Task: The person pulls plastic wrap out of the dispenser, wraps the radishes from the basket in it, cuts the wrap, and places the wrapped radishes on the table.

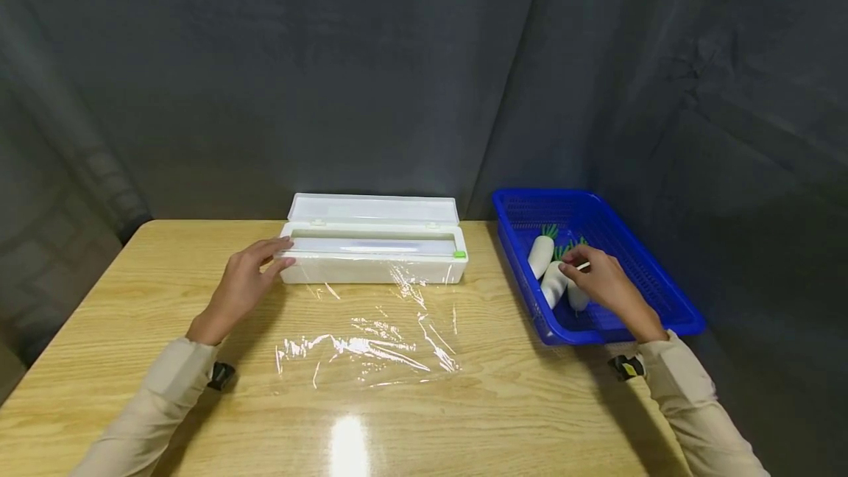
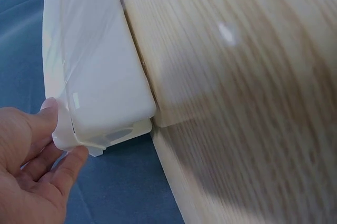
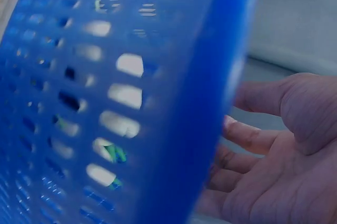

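A white cling film dispenser (image 1: 371,271) stands on the table with its lid raised and a green slide cutter (image 1: 460,254) at its right end. A sheet of clear cling film (image 1: 361,347) runs from it over the tabletop. My left hand (image 1: 246,282) grips the dispenser's left end; the left wrist view shows thumb and fingers (image 2: 68,171) around the corner. Over the blue basket (image 1: 652,278), my right hand (image 1: 606,282) hovers with loosely bent fingers above several white radishes (image 1: 541,255) with green tops. The basket wall partly covers those fingers in the right wrist view.
The wooden table (image 1: 218,418) ends at a dark grey curtain (image 1: 278,79) behind the dispenser. The basket sits at the right, its raised rim (image 1: 559,337) between the near table area and the radishes.
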### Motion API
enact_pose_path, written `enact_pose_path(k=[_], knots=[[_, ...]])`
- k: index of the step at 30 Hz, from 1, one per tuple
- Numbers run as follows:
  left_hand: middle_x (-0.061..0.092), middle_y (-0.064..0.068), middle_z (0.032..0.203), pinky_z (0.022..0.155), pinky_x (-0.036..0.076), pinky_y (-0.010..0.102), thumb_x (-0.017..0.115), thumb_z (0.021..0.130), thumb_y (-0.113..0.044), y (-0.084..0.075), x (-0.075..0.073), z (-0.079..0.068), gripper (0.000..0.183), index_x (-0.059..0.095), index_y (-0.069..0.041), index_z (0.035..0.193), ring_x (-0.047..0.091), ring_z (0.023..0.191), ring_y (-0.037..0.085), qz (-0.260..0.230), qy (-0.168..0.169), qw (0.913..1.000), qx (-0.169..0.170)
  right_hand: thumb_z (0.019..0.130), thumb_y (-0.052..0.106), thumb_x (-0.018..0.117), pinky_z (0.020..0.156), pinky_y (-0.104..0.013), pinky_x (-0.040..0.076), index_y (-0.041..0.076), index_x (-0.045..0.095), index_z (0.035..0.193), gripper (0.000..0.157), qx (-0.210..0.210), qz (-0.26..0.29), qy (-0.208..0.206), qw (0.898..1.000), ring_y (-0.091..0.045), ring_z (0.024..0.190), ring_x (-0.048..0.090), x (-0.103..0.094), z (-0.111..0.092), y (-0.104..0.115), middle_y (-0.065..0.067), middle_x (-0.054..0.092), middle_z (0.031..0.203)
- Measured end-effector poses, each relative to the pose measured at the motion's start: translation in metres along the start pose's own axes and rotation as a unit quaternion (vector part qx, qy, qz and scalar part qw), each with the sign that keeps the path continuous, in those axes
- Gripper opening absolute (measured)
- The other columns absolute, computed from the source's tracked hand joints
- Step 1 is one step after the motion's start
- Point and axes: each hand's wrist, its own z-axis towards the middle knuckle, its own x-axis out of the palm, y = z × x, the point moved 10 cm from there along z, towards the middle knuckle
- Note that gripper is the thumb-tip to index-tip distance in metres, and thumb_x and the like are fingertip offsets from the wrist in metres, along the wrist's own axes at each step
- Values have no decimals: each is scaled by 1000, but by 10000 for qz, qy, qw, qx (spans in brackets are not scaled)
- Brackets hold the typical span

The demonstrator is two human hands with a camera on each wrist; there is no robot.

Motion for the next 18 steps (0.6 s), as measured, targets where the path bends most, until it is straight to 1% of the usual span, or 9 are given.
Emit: enact_pose_path(k=[5, 10, 12, 15, 18], knots=[[71, 29, 124, 88, 55, 61, 78, 90, 2, -2, -2, -1, 32, 73, 8, 121, 69, 112, 49, 89, -121, 9997, 175, 103, 13, 65, 70, -46, 57, -11, 64, 110, 25, 197, -196, 201, 9994, -49, 100, 67, 1, 4, -14, -33, 69, 108], [72, 29, 118, 87, 54, 58, 79, 88, 6, -4, -3, -3, 30, 74, 9, 117, 70, 108, 47, 151, -241, 9992, 291, 102, 15, 65, 75, -50, 58, -16, 60, 111, 32, 493, -310, 625, 9963, -50, 98, 68, 7, 8, -31, -39, 67, 110], [72, 29, 117, 87, 54, 57, 79, 88, 6, -4, -3, -4, 29, 74, 9, 117, 71, 107, 47, 183, -233, 9991, 292, 102, 15, 65, 76, -50, 58, -16, 60, 111, 33, 615, -279, 680, 9954, -49, 97, 69, 9, 9, -37, -40, 67, 111], [72, 29, 118, 87, 55, 58, 79, 89, 5, -3, -2, -3, 29, 74, 9, 117, 70, 108, 48, 166, -199, 9993, 269, 102, 13, 64, 72, -45, 59, -17, 61, 110, 32, 760, -125, 647, 9949, -42, 91, 71, 11, 11, -41, -39, 67, 110], [72, 29, 118, 87, 55, 58, 79, 89, 5, -4, -1, -1, 29, 74, 9, 117, 70, 110, 48, 136, -203, 9993, 290, 101, 11, 64, 66, -39, 60, -18, 60, 109, 30, 891, 97, 677, 9937, -34, 80, 74, 14, 13, -41, -37, 69, 104]])
